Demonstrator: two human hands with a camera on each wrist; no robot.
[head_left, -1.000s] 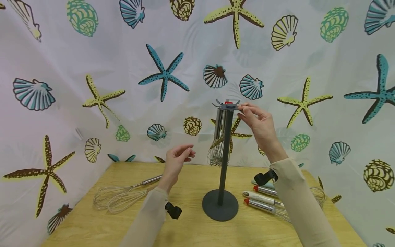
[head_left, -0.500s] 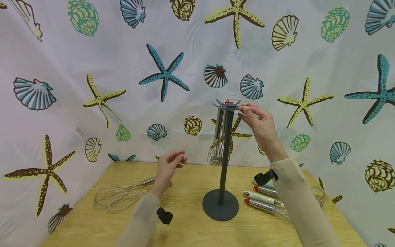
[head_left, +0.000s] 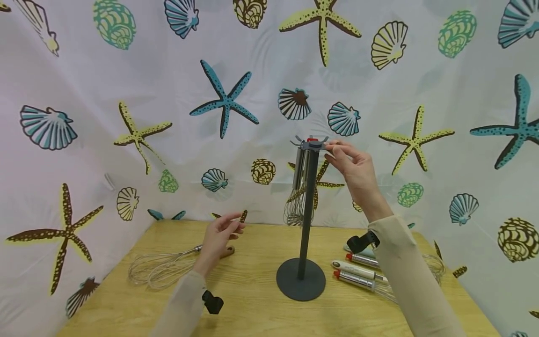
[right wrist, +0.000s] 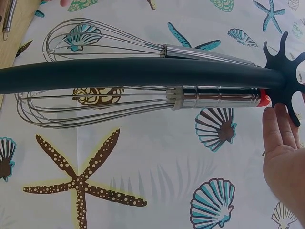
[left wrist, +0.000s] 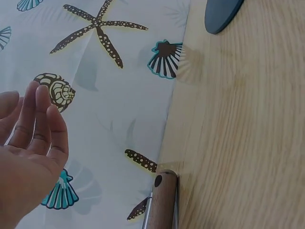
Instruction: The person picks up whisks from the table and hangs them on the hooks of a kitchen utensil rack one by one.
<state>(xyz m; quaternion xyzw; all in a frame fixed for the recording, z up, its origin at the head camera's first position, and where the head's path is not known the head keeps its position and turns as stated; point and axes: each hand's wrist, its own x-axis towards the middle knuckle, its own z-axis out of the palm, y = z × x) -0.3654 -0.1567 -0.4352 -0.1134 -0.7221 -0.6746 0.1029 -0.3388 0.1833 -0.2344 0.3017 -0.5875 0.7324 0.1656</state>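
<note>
A dark utensil stand [head_left: 309, 210] with a round base and a ring of curved hooks [right wrist: 286, 78] stands upright mid-table. My right hand [head_left: 358, 175] pinches one of its hooks at the top right between thumb and fingers. Two metal whisks hang from it: one with a red-ended steel handle [right wrist: 219, 97], the other with a plain steel handle [right wrist: 205, 53]. Off to the left, my left hand [head_left: 215, 241] is in the air with fingers relaxed and nothing in them. Below it lie two whisks [head_left: 162, 271], one with a brown handle [left wrist: 164, 200]; the hand and wrist partly cover them.
Several more whisks lie on the right of the wooden table [head_left: 252, 299], among them a cream-handled whisk [head_left: 353, 270] and a red-ended steel whisk [head_left: 358, 280]. My right sleeve partly covers them. A shell-and-starfish curtain [head_left: 252, 61] hangs behind the table.
My left hand has moved left and down, away from the stand and over the whisks on the left. The right hand has stayed at the hook.
</note>
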